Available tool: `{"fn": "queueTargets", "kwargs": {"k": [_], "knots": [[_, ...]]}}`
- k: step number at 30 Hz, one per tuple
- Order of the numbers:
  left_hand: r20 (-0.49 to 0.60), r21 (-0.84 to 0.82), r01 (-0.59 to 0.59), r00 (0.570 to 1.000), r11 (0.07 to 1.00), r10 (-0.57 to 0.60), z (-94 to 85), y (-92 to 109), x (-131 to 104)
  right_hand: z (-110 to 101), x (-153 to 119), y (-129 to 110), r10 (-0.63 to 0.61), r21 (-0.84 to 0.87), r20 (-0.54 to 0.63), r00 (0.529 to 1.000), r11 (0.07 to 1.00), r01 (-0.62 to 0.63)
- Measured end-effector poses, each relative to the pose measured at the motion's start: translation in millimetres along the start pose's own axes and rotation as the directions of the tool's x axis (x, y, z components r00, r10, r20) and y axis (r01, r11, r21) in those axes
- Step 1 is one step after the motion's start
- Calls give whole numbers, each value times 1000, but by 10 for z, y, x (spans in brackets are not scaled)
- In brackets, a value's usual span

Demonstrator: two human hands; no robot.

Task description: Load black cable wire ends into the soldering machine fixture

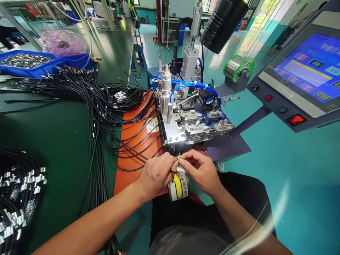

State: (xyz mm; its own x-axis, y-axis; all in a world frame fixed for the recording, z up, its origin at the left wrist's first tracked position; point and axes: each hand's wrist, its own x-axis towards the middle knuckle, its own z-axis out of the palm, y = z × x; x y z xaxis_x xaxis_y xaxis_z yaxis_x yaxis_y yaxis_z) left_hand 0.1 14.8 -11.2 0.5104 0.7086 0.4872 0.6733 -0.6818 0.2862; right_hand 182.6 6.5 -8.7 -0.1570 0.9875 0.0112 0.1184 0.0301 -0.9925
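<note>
Both forearms reach in from six o'clock and meet just below the picture's centre, wrists bent inward. The left hand [156,174] is curled tight, pinching a thin black cable [174,172] between thumb and forefinger; the right hand [201,170] faces it, fingertips closed narrowly on the cable's bare wire end [179,157], a small frayed tuft at the top of the two hands. Just under the knuckles sits a rounded metal part with a yellow arrow label [178,186]. At twelve o'clock from the hands stands a machine [190,117] of bright machined aluminium blocks, steel cylinders and glossy blue tubing. To its right, at two o'clock, a solder spool [237,67] shines silver, and farther right a screen [310,69] glows blue above red and green buttons. At ten o'clock, slack black cables [106,106] sprawl across an orange mat [132,152] and the dark green bench [58,131]; a blue bin [32,69] of small metal pieces sits at the far left. The floor [278,159] is glossy teal.
</note>
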Motion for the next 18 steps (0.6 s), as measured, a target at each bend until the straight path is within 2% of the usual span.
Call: {"fn": "queueTargets", "kwargs": {"k": [9,18], "knots": [[16,-12,-12,1000,1000,13,-9,-5,-3,-57,69,-32,-6,-29,58,998,1000,8],[20,-15,-1,1000,1000,1,6,-5,-8,-49,84,-23,-10,-63,41,999,998,13]]}}
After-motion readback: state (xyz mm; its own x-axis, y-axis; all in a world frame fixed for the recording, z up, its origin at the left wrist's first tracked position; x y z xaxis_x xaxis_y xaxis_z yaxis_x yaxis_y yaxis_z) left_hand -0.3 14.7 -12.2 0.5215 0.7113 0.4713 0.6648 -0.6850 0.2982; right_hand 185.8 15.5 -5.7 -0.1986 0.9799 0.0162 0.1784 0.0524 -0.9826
